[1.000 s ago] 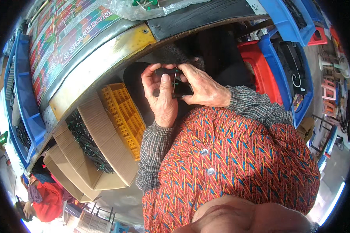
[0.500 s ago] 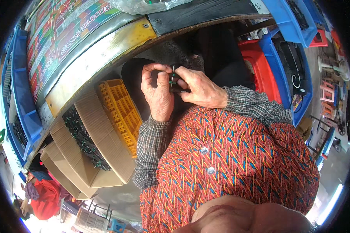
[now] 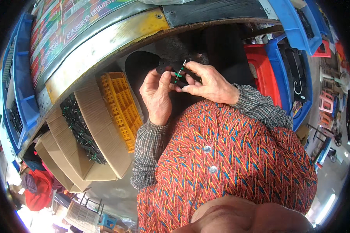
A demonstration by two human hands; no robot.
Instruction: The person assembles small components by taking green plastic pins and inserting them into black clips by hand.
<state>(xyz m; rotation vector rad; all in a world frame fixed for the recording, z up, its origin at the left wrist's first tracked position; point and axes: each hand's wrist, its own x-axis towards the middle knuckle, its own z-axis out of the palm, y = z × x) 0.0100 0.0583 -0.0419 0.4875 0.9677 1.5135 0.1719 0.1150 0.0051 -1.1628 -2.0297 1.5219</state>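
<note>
Shady space lies under the edge of your work table (image 3: 153,24), and your two hands meet there, in front of your bright shirt (image 3: 237,155). Your left hand (image 3: 157,97) pinches a small black piece (image 3: 178,75) with its thumb and fingers. Your right hand (image 3: 212,83) grips it from the other side. So the piece sits up between your hands, over your lap. It has green bits on it, and a thin pale pin sticks up at a slant. Your fingers hide some of it.

Just past your left arm is a yellow crate (image 3: 120,112) with lots of holes. Beside it is an open cardboard box (image 3: 101,136), with a heap of black and green pieces (image 3: 81,132) inside. Past your right arm is a red plastic seat (image 3: 266,77), and next to it a blue bin (image 3: 275,66) with dark things in it. Farther off, at the lower left, is a person in red (image 3: 39,190). Far to the right is a pink stool (image 3: 326,104).
</note>
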